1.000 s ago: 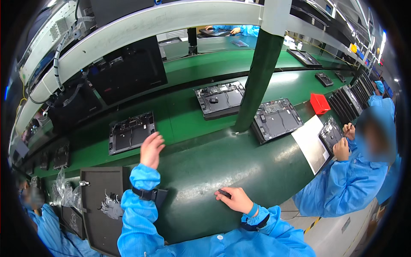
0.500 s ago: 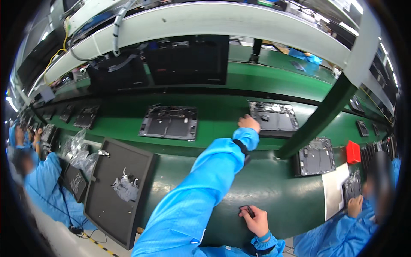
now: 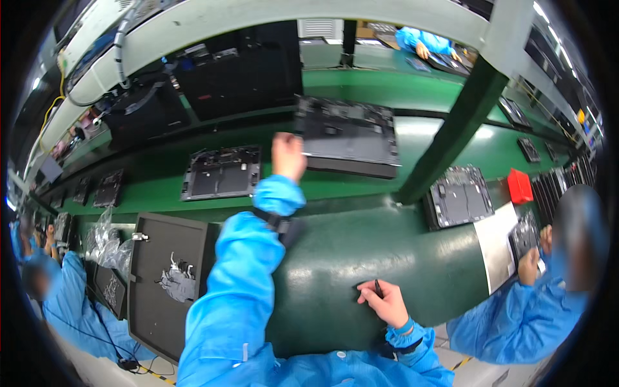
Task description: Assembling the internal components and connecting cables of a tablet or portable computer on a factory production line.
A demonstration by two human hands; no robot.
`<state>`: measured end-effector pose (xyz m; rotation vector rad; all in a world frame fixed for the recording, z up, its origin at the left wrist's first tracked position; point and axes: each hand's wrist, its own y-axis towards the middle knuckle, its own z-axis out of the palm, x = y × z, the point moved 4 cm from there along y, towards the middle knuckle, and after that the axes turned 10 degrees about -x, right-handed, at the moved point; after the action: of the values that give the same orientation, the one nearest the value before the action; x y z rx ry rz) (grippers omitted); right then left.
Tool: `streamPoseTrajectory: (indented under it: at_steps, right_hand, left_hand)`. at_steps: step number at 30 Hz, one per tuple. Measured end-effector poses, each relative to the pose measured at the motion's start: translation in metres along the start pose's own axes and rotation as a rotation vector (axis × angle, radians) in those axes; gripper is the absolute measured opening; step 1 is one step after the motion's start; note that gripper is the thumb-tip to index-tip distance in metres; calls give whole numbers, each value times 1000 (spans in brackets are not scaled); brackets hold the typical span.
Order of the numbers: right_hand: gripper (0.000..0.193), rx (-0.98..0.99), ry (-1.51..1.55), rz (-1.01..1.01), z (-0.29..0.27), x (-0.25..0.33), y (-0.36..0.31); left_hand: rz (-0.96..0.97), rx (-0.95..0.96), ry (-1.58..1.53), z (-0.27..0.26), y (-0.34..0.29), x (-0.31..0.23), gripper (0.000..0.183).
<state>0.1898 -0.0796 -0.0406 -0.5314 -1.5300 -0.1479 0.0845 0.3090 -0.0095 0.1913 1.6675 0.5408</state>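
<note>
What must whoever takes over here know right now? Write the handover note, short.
Left hand: stretched forward, gripping the left edge of the dark grey rectangular laptop base panel, which appears raised off the green conveyor belt.
Right hand: resting on the dark green rounded bench edge, with a slim dark tool between its fingers.
Nearby: a second open dark laptop base lies flat on the belt to the left, and a third to the right.
Done: panel gripped.
Left: panel not yet set down.

Lifted laptop base (image 3: 348, 132) — motion-blurred
</note>
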Motion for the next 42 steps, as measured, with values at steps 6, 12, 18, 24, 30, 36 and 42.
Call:
streamPoseTrajectory:
  at_steps: [6,12,18,24,30,36,42]
  right_hand:
    - [17,-176,97,18,-34,9,-12]
    - [21,-238,-73,-148,-33,19,-5]
    - [14,-210,-328,-399,-13,13,-5]
    - [13,-214,-435,-432,-9,24,-15]
    - [13,-149,-411,-360,4,27,-20]
    - [14,-150,-412,-363,13,27,-19]
    - [22,-50,-455,-520,33,22,-17]
  left_hand:
    - [-268,466,-279,-143,27,-14,16]
    - [-270,1097,3,-119,-46,-11,17]
    - [593,798,335,-118,-71,-44,11]
    - [521,1187,99,-114,-184,-115,14]
    - [501,1291,113,-119,-220,-114,23]
    - [524,1215,144,-120,-219,-112,14]
    - [456,1192,177,-131,-218,-115,10]
